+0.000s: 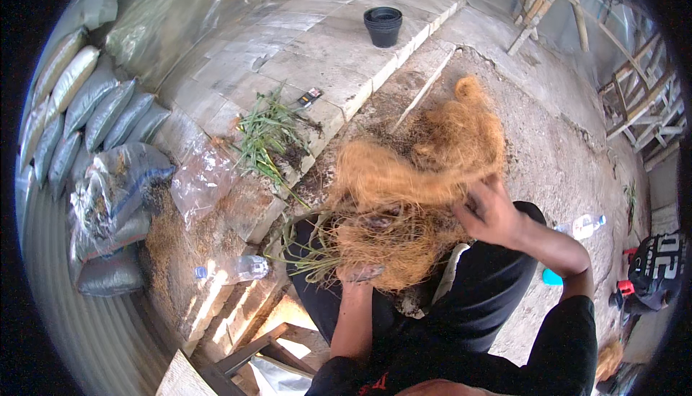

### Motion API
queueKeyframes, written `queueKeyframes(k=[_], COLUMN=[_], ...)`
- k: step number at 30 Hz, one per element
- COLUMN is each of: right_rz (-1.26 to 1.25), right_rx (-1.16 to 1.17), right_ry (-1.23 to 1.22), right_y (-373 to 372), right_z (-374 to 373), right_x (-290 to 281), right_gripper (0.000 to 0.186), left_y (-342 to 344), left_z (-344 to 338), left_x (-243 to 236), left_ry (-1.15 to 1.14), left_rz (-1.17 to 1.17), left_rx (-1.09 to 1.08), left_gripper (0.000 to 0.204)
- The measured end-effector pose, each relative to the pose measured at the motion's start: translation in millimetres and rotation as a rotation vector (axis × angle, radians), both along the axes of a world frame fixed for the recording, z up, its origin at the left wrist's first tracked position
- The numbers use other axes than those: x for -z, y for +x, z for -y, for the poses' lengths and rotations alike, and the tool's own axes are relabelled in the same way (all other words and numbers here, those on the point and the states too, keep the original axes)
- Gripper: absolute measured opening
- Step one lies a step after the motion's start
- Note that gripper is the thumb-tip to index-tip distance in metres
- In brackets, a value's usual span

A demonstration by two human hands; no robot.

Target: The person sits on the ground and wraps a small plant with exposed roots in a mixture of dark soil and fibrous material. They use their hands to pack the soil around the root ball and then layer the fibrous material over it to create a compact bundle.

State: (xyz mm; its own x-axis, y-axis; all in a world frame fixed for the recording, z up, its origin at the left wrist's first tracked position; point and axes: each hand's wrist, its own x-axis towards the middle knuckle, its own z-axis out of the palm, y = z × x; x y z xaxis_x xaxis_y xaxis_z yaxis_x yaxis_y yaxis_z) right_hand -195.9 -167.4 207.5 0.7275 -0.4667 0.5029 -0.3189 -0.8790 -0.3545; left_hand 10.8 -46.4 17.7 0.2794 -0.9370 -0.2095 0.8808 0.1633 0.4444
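Note:
My left hand [358, 273], fingers wrapped and partly hidden, holds a plant's root mass [389, 252] with long green leaves, tangled brown fibre and dark soil, above my lap. My right hand [486, 212] is closed on a loose sheet of orange-brown coir fibre [393, 176] stretched over the top of the root mass. A larger pile of the same fibre [465, 122] lies just beyond, on the dirty concrete floor.
Leafy cuttings [267, 136], a small dark device [310, 97], plastic bags [205, 176] and stacked black pots [383, 28] lie ahead and left. Filled sacks [108, 118] line the left wall. Bottles [241, 270] [582, 226], wooden frames [638, 97] and a black bag [656, 266] surround me.

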Motion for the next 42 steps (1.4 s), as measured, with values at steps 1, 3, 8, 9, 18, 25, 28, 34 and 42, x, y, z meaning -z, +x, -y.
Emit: queueKeyframes(k=[1, 3, 8, 9, 18, 25, 28, 34, 42], right_rz=[0.006, 0.017, -0.023, -0.05, 0.083, -0.101, -0.038, -0.183, -0.081], right_rx=[-0.063, -0.187, -0.246, -0.289, -0.709, -0.55, -0.528, -0.417, -0.229], right_ry=[-0.01, -0.029, 0.039, -0.018, 0.329, 0.298, 0.162, 0.363, 0.549], right_y=[1.7, 1.5, 2.4, 3.2, 6.4, 18.1, 25.0, 35.6, 25.3], right_z=[-1.9, -3.2, -3.9, -4.1, 8.5, -3.0, -13.5, -25.1, -23.4], right_x=[3.9, 11.1, 31.6, 24.8, 39.9, 28.3, 30.0, 39.4, 61.0], right_gripper=[0.035, 0.033, 0.033, 0.037, 0.095, 0.101, 0.103, 0.101, 0.101], left_y=[-0.1, 0.0, -0.9, -0.4, -4.4, -4.8, -10.5, -18.1, -25.9], left_z=[-0.2, -0.7, -1.4, -2.2, -1.8, -0.7, 1.1, 2.9, 5.4], left_x=[0.2, -0.1, 1.3, 2.0, -0.6, -6.5, -9.1, -50.0, -112.0], left_ry=[0.014, 0.024, 0.03, 0.033, -0.002, -0.073, -0.099, -0.302, -0.077], left_rz=[0.043, 0.102, 0.238, 0.269, 0.611, 1.024, 1.061, -0.008, 0.593], left_rx=[0.009, 0.023, 0.046, 0.046, 0.037, 0.033, 0.045, 0.187, 0.061], left_gripper=[0.06, 0.06, 0.062, 0.062, 0.066, 0.069, 0.071, 0.082, 0.059])
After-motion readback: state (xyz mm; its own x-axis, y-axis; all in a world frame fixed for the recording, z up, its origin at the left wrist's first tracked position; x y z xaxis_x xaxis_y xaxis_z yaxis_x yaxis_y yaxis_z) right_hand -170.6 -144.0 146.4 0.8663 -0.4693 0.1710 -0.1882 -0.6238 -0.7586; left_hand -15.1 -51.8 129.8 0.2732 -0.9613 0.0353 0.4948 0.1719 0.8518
